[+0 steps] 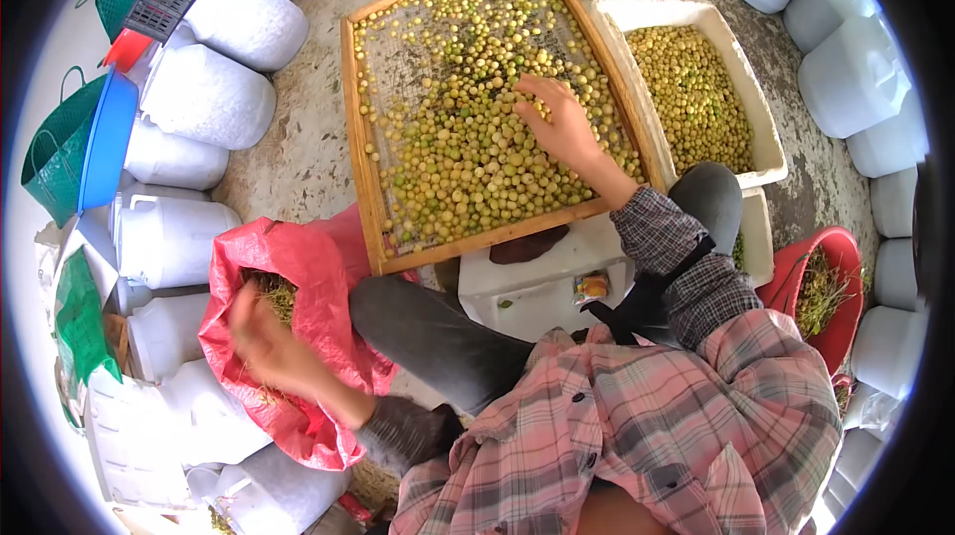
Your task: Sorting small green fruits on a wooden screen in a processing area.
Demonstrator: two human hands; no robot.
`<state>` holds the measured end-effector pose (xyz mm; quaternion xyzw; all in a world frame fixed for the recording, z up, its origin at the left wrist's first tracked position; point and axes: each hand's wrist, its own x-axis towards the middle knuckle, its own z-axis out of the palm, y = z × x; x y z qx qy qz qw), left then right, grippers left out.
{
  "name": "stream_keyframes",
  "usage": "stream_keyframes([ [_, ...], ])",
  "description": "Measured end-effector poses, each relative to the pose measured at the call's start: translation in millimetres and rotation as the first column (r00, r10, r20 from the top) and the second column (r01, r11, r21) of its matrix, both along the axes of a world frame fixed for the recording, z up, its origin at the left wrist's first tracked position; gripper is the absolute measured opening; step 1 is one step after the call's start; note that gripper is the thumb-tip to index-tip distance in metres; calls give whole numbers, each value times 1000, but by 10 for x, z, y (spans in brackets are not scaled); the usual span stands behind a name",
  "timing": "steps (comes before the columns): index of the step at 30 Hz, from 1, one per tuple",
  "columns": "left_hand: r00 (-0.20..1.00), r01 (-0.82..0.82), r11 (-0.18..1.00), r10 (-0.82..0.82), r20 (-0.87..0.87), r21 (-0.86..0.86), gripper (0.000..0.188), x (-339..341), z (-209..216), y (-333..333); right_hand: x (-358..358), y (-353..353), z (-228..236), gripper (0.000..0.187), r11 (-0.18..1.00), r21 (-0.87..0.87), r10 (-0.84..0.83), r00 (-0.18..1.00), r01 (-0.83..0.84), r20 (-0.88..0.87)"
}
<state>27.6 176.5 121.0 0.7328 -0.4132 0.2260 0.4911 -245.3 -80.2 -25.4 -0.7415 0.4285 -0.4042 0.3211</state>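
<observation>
Small round yellow-green fruits (468, 152) lie loose on a wood-framed mesh tray (479, 245), thickest toward its near half. My right hand (567, 127) hovers over or rests on the fruits at the tray's right; its thumb and fingers are curved and apart, with nothing visible between them. Over the mouth of a pink woven sack (254, 255) at my left is my left hand (271, 346), its fingers smeared by motion. Thin green-brown stems (279, 301) show inside the sack. Whether the left hand holds any of them cannot be made out.
A white foam box (761, 132) of similar fruits stands right of the tray. A red bucket (841, 316) with stems is at my right. White plastic drums (209, 97) line the left, and pale jugs (851, 73) the right. Below the tray is a white box (487, 286) with a small packet (590, 286).
</observation>
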Motion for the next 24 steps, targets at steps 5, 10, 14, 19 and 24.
stream_keyframes([
  [5, 804, 481, 811, -256, -537, 333, 53, -770, -1450, -1513, 16, 70, -110, 50, 963, 236, -154, 984, 129, 89],
  [10, 903, 427, 795, -353, -243, 430, 52, -1296, -1811, -1920, -100, 23, -172, 51, 884, 461, -217, 940, 75, 264],
  [14, 587, 669, 710, -323, -742, 221, 50, -1506, -1596, -2112, 122, 153, -105, 48, 749, 656, -350, 787, -90, 508],
  [19, -359, 203, 806, -467, -808, -556, 50, -1668, -1421, -2209, 307, 139, 4, 43, 596, 668, -518, 422, -446, 744],
  [24, -492, -44, 675, -656, -572, -737, 56, -1565, -1414, -2247, 354, 74, 155, 43, 550, 565, -630, 137, -615, 764],
])
